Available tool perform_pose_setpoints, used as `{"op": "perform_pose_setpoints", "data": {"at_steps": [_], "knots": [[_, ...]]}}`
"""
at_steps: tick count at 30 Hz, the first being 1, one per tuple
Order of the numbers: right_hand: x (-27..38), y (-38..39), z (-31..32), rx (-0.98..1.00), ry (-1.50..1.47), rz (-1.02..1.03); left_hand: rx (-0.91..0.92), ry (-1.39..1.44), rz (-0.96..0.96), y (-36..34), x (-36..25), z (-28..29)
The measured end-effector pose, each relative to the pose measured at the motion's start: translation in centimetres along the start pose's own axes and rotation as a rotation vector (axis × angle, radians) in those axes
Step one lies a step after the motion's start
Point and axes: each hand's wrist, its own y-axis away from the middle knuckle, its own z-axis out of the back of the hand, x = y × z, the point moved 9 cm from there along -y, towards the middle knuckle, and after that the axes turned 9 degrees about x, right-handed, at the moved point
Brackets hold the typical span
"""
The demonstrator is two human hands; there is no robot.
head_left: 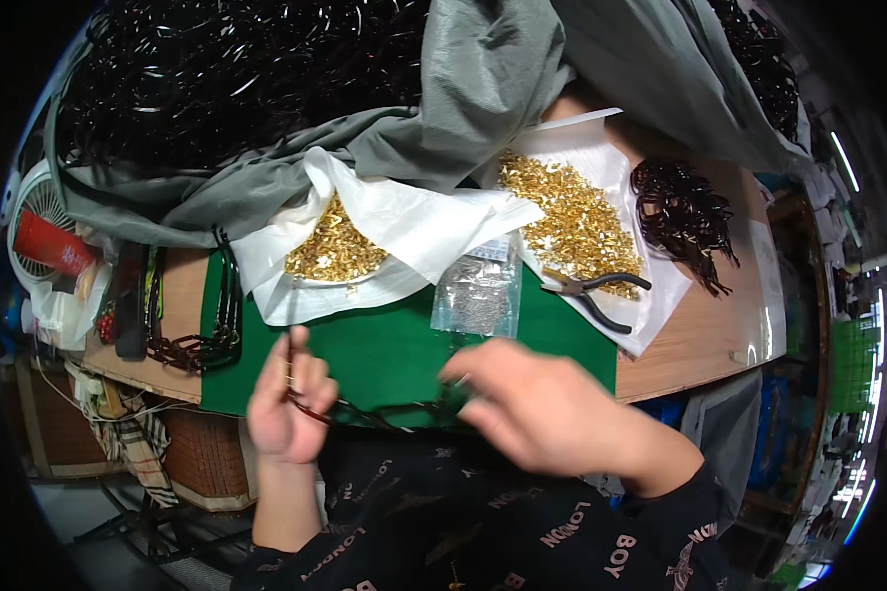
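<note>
Wearing a dark shirt with pale print, a person handles brown glasses at the lower centre of the frame, by the front edge of a green mat. The left hand, left of centre, is closed on one end of the glasses, its fingers curled. The right hand, blurred, is at the other end, thumb and forefinger slightly parted; whether it grips the glasses or only touches them, one cannot tell.

Beyond the hands, a clear pouch of small silvery parts lies near the centre. Pliers with black handles rest to its right, beside gold pieces spread on a white sheet. More gold pieces sit in a white wrap left of centre. An eyewear stack stands at the mat's left edge; a bundle of dark strips lies on the wooden table at right. Across the top, grey cloth borders a glossy black heap at upper left. A white fan stands at far left.
</note>
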Motion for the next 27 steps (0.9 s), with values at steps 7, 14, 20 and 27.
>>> {"op": "perform_pose_setpoints", "data": {"at_steps": [7, 14, 20, 27], "knots": [[-15.3, 0.2, 6.4, -0.227, 0.296, -0.484, -0.185, -1.863, -0.505, 1.4, -5.4, -7.7], [-15.6, -2.3, 4.6, -0.130, 0.434, -0.427, 0.392, -2.165, -0.074, 0.8, 3.3, -9.7], [-15.4, -1.8, 5.3, -0.221, 0.355, -0.350, 0.417, -2.000, -0.123, 1.8, 1.9, -9.3], [-8.5, 0.5, 1.8, -0.219, 0.265, -0.103, 0.257, -1.497, -0.214, 2.9, -0.2, -10.2]]}}
